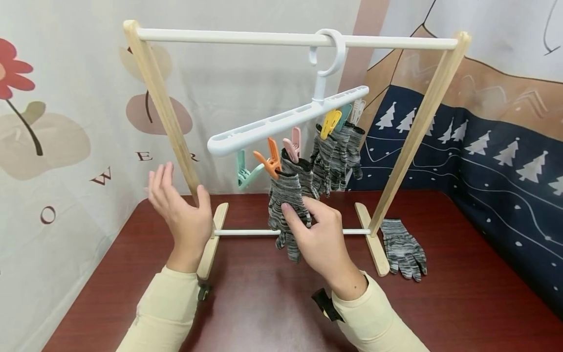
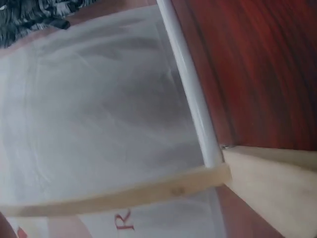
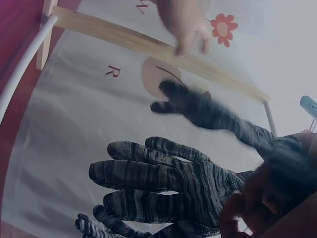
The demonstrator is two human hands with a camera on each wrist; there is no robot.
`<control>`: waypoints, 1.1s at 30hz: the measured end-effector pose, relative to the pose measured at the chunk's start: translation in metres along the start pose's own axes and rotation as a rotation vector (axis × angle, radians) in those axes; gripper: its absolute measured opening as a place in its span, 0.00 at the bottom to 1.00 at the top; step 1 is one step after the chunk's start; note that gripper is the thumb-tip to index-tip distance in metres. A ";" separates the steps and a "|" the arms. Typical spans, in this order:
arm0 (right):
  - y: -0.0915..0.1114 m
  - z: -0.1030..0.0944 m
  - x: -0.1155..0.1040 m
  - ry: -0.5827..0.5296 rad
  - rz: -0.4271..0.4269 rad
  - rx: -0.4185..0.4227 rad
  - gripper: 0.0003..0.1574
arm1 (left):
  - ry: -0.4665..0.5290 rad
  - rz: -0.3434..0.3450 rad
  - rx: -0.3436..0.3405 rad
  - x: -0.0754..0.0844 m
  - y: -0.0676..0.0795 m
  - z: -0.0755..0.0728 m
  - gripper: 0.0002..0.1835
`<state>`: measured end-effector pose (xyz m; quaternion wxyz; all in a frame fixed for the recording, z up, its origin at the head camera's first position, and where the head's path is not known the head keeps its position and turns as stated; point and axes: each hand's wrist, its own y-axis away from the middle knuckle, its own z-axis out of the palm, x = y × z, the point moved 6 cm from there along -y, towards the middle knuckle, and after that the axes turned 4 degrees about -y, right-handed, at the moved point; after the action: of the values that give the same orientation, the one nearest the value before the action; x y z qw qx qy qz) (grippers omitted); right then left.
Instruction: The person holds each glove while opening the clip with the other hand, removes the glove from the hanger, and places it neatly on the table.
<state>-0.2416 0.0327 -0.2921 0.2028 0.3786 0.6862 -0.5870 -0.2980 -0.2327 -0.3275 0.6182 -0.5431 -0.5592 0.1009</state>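
My right hand (image 1: 323,234) pinches a grey striped knit glove (image 1: 286,195) between thumb and fingers. An orange clothespin (image 1: 273,159) grips that glove's cuff. Just behind hangs another knit glove (image 1: 308,171) under a pink clothespin (image 1: 293,143); in the right wrist view its spread fingers show large. My left hand (image 1: 182,220) is raised beside the rack's left post, fingers straight and holding nothing. An unused mint clothespin (image 1: 246,171) dangles from the near end of the white clip hanger (image 1: 268,124), which hangs tilted from the top bar.
The wooden drying rack (image 1: 424,127) stands on a dark red table (image 1: 255,303). Several gloves (image 1: 336,156) hang at the hanger's far end under yellow, teal and white clothespins. One loose glove (image 1: 402,249) lies right of the rack's right foot. Printed curtains (image 1: 246,88) stand behind.
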 end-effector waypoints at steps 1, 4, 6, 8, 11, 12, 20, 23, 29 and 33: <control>0.000 0.000 -0.001 0.009 -0.008 -0.005 0.09 | 0.037 0.042 0.064 0.006 0.002 -0.003 0.32; 0.000 0.001 -0.002 0.046 -0.031 -0.021 0.08 | 0.166 0.134 0.154 0.026 0.009 -0.008 0.22; 0.000 0.002 -0.002 0.062 -0.043 -0.026 0.07 | 0.268 0.160 0.108 0.040 0.015 -0.005 0.19; 0.000 0.002 -0.002 0.061 -0.038 -0.031 0.06 | 0.357 0.169 0.015 0.055 0.020 -0.001 0.21; 0.001 0.000 -0.002 0.051 -0.011 -0.032 0.05 | 0.477 0.171 -0.178 0.079 0.023 0.010 0.31; 0.001 0.000 -0.003 0.048 -0.001 -0.034 0.05 | 0.511 0.168 -0.240 0.087 0.023 0.013 0.34; 0.000 0.001 -0.006 0.039 0.026 -0.067 0.06 | 0.767 0.139 -0.519 0.139 0.007 0.030 0.47; 0.000 -0.002 -0.007 0.030 0.022 -0.048 0.06 | 0.852 0.169 -0.531 0.153 0.002 0.032 0.46; 0.000 -0.008 -0.007 0.013 0.028 -0.024 0.06 | 0.879 0.236 -0.517 0.169 -0.005 0.033 0.39; 0.000 -0.008 -0.007 0.015 0.027 -0.036 0.07 | 0.868 0.238 -0.503 0.172 -0.007 0.032 0.36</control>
<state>-0.2357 0.0389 -0.2857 0.2123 0.3884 0.6930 -0.5690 -0.2664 -0.0915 -0.2291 0.6278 -0.7267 -0.1924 -0.2019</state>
